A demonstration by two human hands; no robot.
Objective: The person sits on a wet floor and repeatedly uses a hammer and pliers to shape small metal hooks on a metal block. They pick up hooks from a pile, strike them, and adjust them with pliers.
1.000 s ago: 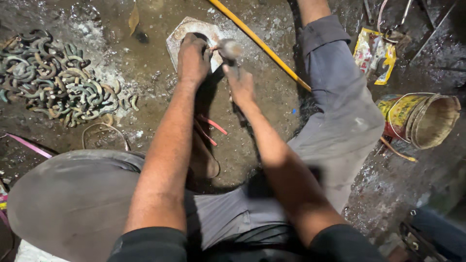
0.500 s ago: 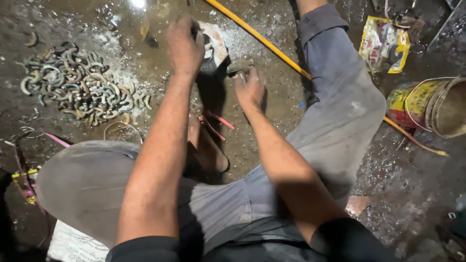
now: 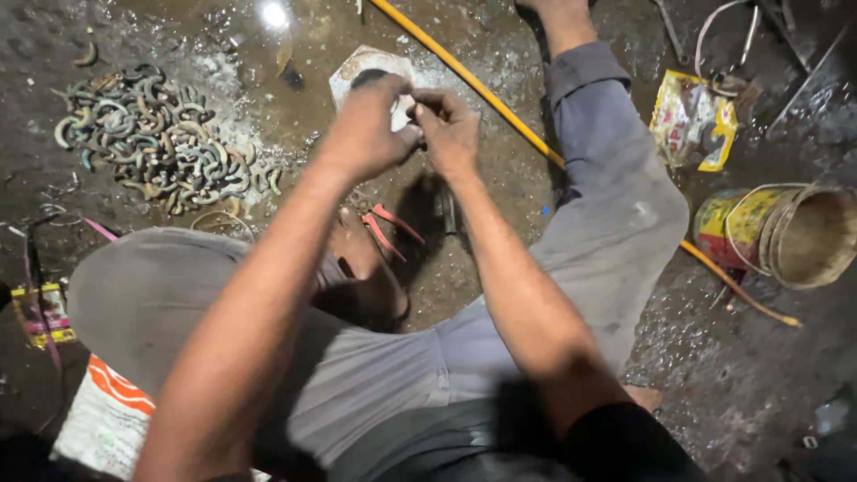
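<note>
Seated on the wet floor, the person's left hand (image 3: pixel 370 129) and right hand (image 3: pixel 446 129) meet, fingers pinched together on 1 small dark piece, mostly hidden, above the pale flat block (image 3: pixel 357 67), right of the pile of curved metal pieces (image 3: pixel 161 147).

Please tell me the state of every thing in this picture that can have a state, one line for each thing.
left hand: fingers pinched together, touching the right hand; what it holds is hidden
right hand: closed, fingertips against the left hand
pile of curved metal pieces: loose heap on the floor
tin can: lying on its side, open mouth to the right
yellow packet: crumpled, on the floor
yellow rod: lying across the floor, passing under the leg
</note>
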